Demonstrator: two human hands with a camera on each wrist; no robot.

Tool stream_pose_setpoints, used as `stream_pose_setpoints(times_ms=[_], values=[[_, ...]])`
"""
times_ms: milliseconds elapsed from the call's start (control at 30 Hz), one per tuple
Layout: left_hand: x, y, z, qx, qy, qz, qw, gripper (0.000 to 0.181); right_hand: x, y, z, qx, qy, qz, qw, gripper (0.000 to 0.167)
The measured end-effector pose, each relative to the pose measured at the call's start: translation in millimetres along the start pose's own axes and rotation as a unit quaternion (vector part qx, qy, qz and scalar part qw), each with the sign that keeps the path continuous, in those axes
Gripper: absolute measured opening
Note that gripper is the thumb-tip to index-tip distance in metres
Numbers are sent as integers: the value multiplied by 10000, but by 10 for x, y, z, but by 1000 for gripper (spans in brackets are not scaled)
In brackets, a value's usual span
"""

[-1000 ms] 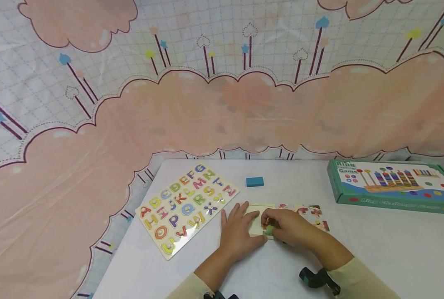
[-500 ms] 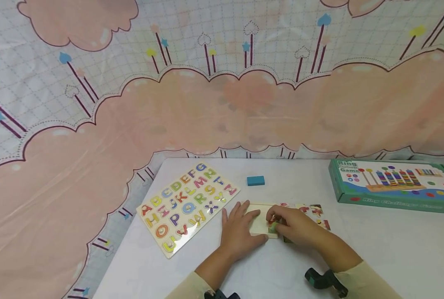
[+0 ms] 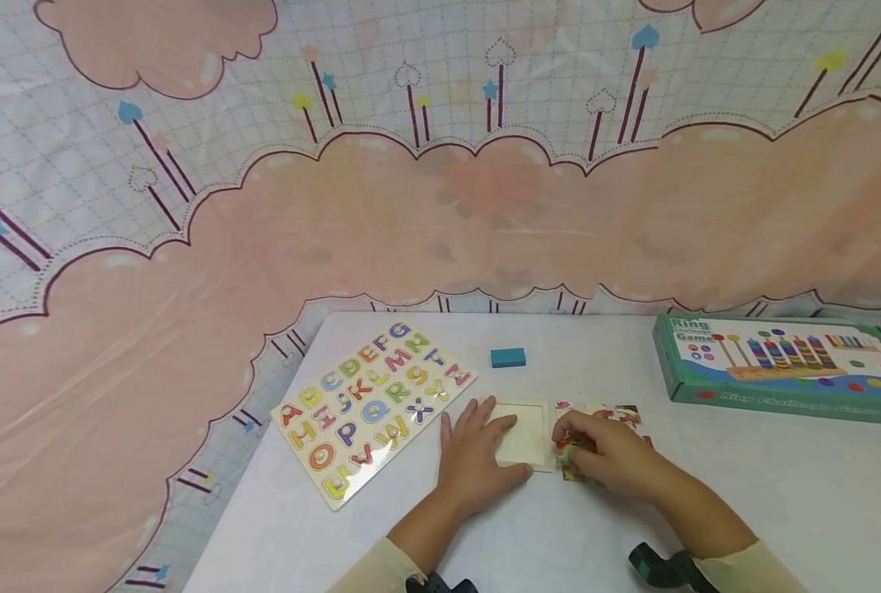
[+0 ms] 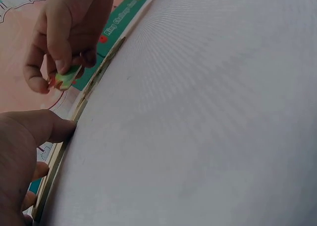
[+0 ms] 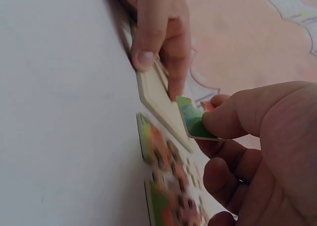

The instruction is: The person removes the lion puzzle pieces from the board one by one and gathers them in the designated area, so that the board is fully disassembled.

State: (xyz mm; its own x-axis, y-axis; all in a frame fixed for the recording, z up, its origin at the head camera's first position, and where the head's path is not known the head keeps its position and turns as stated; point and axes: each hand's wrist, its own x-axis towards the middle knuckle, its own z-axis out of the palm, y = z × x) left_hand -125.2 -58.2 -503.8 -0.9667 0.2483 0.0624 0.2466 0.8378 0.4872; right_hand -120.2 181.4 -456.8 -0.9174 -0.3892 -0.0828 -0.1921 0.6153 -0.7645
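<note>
My left hand [image 3: 473,445] rests with spread fingers on the left side of a shallow wooden puzzle tray [image 3: 524,432], its thumb at the near edge. Only bare pale wood shows inside the tray's raised rim. Just right of the tray, my right hand [image 3: 609,455] pinches a green and orange jigsaw piece [image 5: 190,121] between thumb and fingers. The right wrist view shows this piece lifted and tilted, apart from the tray. Under and beyond the right hand lie several loose jigsaw pieces [image 5: 159,201], partly hidden by that hand in the head view.
An alphabet board [image 3: 374,412] with coloured letters lies at an angle to the left. Behind the tray sits a small blue block [image 3: 508,357]. A green Ring Challenge Game box [image 3: 781,371] stands at the back right of the white table [image 3: 559,543].
My right hand has moved right, from over the tray to beside it, carrying the green and orange jigsaw piece out of the tray. The left hand has stayed in place.
</note>
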Motion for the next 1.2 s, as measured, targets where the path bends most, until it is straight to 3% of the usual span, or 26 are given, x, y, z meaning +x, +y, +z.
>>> stream_pose_setpoints(times_ms=[300, 633, 933, 1200], values=[[-2, 9, -10, -38, -35, -57, 10000, 71, -205, 186, -138, -127, 251, -191, 9994, 21], [-25, -14, 7, -105, -51, -107, 9999, 71, -375, 292, -262, -52, 169, 201, 9996, 21], [-17, 1, -8, -91, -39, -119, 9999, 70, -518, 465, -332, -313, 354, 169, 9987, 21], [0, -15, -21, -63, -30, -82, 9999, 70, -623, 544, -355, -369, 417, 374, 9977, 21]])
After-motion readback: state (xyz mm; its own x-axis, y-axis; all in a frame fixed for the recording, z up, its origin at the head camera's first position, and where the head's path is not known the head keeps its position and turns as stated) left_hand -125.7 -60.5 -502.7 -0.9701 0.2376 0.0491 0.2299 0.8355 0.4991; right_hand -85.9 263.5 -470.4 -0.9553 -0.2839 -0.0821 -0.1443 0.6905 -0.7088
